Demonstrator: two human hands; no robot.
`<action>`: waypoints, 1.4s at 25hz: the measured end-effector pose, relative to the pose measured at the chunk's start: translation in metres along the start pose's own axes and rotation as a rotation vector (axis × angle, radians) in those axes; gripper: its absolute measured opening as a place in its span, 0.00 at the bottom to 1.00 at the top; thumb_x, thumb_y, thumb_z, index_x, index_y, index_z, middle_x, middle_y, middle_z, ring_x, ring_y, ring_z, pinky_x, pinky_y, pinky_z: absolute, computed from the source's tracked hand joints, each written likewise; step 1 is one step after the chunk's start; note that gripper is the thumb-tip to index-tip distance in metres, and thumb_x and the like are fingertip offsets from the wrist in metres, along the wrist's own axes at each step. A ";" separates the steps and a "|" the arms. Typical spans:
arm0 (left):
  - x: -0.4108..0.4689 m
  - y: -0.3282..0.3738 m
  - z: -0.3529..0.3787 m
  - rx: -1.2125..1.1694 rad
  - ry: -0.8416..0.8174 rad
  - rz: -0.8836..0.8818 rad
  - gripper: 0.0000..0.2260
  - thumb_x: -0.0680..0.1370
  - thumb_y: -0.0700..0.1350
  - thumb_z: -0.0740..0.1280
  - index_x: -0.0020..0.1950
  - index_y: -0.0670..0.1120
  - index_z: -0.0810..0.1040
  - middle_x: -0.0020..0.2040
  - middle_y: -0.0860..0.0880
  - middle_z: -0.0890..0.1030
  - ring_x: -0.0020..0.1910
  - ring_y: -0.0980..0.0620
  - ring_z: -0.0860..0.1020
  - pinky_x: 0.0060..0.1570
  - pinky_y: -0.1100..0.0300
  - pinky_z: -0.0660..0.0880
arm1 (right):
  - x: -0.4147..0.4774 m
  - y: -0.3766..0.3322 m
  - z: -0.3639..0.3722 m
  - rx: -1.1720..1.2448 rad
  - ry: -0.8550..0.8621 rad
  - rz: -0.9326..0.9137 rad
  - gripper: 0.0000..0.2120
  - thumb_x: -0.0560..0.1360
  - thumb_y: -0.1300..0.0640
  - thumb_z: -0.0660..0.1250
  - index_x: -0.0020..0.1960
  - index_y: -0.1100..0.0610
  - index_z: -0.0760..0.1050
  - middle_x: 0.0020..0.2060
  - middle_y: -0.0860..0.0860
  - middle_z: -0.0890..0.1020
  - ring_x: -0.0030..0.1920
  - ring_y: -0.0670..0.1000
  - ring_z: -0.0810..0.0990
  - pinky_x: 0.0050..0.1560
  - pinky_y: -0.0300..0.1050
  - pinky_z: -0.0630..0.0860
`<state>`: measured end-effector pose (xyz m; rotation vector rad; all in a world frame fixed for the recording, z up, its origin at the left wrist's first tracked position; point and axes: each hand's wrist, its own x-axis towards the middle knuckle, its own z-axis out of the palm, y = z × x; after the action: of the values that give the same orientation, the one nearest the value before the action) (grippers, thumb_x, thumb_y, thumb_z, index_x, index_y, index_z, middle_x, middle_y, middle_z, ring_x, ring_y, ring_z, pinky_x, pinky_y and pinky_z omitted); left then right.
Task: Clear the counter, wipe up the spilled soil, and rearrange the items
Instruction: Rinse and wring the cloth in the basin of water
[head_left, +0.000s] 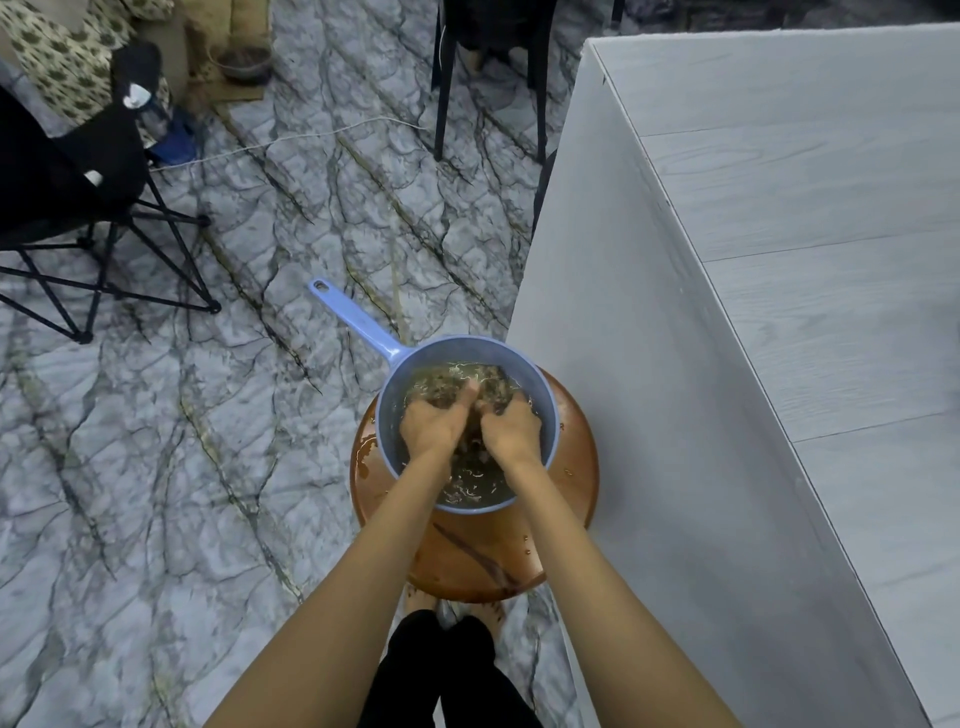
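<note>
Left hand and right hand, curled around a dark sodden cloth in a water-heavy, slippery blue plastic long-handled dipper, best lifted by its rim.

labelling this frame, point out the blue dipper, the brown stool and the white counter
blue dipper (347, 319): head view, on its handle
brown stool (470, 558): head view, bare seat top
white counter (810, 218): head view, bare top surface

2 hands, 1 dipper, 1 stool, 1 counter, approx. 2 chairs.
</note>
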<state>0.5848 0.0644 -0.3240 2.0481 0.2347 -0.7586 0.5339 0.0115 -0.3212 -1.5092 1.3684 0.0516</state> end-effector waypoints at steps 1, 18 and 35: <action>0.001 -0.001 0.000 0.056 0.008 0.050 0.23 0.74 0.54 0.66 0.59 0.37 0.75 0.58 0.37 0.79 0.59 0.39 0.76 0.59 0.51 0.71 | -0.001 0.000 0.001 -0.007 -0.018 -0.002 0.18 0.79 0.56 0.59 0.67 0.60 0.65 0.58 0.60 0.78 0.52 0.59 0.79 0.51 0.47 0.76; -0.004 0.003 -0.003 0.031 0.043 0.118 0.17 0.77 0.52 0.62 0.50 0.38 0.77 0.55 0.35 0.80 0.57 0.37 0.76 0.56 0.49 0.72 | 0.000 -0.002 -0.005 0.012 -0.022 0.005 0.20 0.79 0.59 0.58 0.69 0.61 0.63 0.59 0.60 0.77 0.48 0.55 0.79 0.48 0.45 0.73; 0.005 0.004 -0.007 0.078 0.003 0.017 0.28 0.81 0.54 0.49 0.43 0.32 0.77 0.37 0.40 0.76 0.43 0.43 0.75 0.37 0.55 0.66 | 0.003 0.001 -0.001 0.032 -0.033 0.045 0.21 0.79 0.56 0.59 0.69 0.61 0.63 0.61 0.59 0.76 0.56 0.59 0.76 0.51 0.46 0.73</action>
<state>0.5935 0.0670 -0.3215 2.1224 0.1917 -0.7655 0.5330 0.0090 -0.3233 -1.4450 1.3708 0.0828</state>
